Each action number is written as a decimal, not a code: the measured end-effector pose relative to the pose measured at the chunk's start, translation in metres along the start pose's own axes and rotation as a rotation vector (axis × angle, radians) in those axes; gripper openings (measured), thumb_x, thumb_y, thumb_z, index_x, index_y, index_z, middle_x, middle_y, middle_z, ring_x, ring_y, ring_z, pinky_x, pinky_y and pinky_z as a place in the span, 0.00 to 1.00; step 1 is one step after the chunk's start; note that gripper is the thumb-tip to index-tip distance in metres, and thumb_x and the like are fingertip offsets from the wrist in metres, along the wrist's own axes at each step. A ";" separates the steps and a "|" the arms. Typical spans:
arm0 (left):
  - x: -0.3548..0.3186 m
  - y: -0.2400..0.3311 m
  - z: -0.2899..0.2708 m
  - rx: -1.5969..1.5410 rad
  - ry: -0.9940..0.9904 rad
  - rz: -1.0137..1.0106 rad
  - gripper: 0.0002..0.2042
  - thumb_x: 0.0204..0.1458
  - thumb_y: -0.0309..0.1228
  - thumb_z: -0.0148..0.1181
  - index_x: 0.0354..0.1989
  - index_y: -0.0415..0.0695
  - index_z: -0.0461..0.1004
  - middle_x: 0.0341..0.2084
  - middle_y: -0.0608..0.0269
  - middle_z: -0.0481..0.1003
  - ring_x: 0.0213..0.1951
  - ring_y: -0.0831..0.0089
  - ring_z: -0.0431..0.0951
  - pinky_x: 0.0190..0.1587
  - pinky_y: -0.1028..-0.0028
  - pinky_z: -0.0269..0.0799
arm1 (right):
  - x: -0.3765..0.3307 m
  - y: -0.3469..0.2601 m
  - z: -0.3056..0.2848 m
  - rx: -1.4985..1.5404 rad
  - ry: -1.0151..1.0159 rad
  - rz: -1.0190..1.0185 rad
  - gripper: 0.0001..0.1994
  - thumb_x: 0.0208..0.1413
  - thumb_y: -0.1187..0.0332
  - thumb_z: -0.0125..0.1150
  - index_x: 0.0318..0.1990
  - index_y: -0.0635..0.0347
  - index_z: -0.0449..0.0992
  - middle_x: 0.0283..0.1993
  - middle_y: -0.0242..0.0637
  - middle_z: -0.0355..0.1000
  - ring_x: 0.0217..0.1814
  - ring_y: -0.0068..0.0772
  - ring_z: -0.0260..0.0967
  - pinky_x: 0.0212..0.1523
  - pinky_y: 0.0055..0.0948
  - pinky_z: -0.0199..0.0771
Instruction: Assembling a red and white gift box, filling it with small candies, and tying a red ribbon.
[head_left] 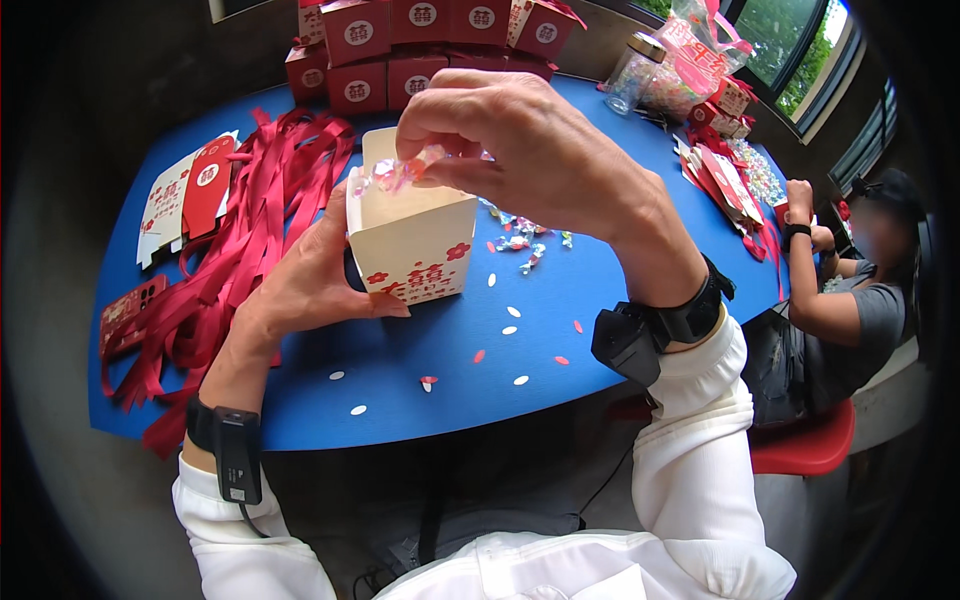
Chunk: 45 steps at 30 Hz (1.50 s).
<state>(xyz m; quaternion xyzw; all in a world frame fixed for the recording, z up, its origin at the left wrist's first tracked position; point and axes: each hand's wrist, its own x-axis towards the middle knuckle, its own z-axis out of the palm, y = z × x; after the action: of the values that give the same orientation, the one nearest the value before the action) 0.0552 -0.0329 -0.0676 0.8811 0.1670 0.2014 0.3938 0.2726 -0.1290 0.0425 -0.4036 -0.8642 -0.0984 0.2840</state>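
My left hand (297,280) grips an open cream cardboard gift box (418,248) with red flowers and lettering, its thumb along the near lower edge. The box is tilted, with its mouth up and a flap raised at the back. Over that mouth, my right hand (530,150) is closed on several wrapped candies (400,172) in shiny clear-pink wrappers. Its fingers partly hide them, and the bottom of the box is out of sight. Loose wrapped candies (522,240) lie on the blue table (460,385) just right of the box.
Red ribbons (255,210) heap at left, beside flat cartons (165,205) and a phone (132,312). Finished-looking red boxes (415,35) stack at the back. A glass jar (634,75) and a candy bag (690,75) stand back right. Another person (860,300) sits at right.
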 end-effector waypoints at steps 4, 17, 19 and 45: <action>0.000 -0.003 0.000 -0.021 0.001 0.012 0.64 0.30 0.37 0.84 0.74 0.48 0.40 0.67 0.53 0.60 0.68 0.57 0.62 0.70 0.58 0.58 | -0.001 0.002 0.002 0.037 -0.124 0.114 0.09 0.48 0.74 0.69 0.38 0.63 0.79 0.38 0.44 0.77 0.42 0.45 0.77 0.44 0.39 0.77; -0.001 -0.004 0.000 0.003 0.018 -0.026 0.63 0.30 0.33 0.84 0.74 0.50 0.42 0.65 0.54 0.64 0.67 0.56 0.65 0.69 0.57 0.59 | -0.111 0.040 0.007 0.110 -0.408 0.680 0.19 0.52 0.65 0.73 0.51 0.58 0.78 0.41 0.39 0.76 0.37 0.28 0.73 0.41 0.29 0.77; 0.001 -0.002 0.001 -0.006 0.001 -0.062 0.62 0.30 0.33 0.84 0.74 0.50 0.43 0.64 0.54 0.65 0.67 0.56 0.64 0.70 0.56 0.59 | -0.126 0.033 0.017 -0.001 -0.460 0.665 0.25 0.50 0.60 0.75 0.56 0.53 0.76 0.47 0.41 0.72 0.40 0.32 0.73 0.45 0.32 0.77; 0.003 -0.014 0.005 0.008 -0.042 -0.179 0.63 0.29 0.33 0.84 0.75 0.49 0.43 0.64 0.56 0.66 0.68 0.60 0.63 0.70 0.56 0.56 | -0.136 0.036 0.021 0.099 -0.508 0.587 0.14 0.51 0.73 0.62 0.46 0.51 0.76 0.40 0.42 0.68 0.47 0.45 0.69 0.49 0.40 0.71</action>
<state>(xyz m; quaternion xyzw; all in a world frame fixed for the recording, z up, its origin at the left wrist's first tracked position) 0.0577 -0.0258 -0.0804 0.8683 0.2378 0.1461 0.4101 0.3608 -0.1846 -0.0541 -0.6309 -0.7585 0.1318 0.0964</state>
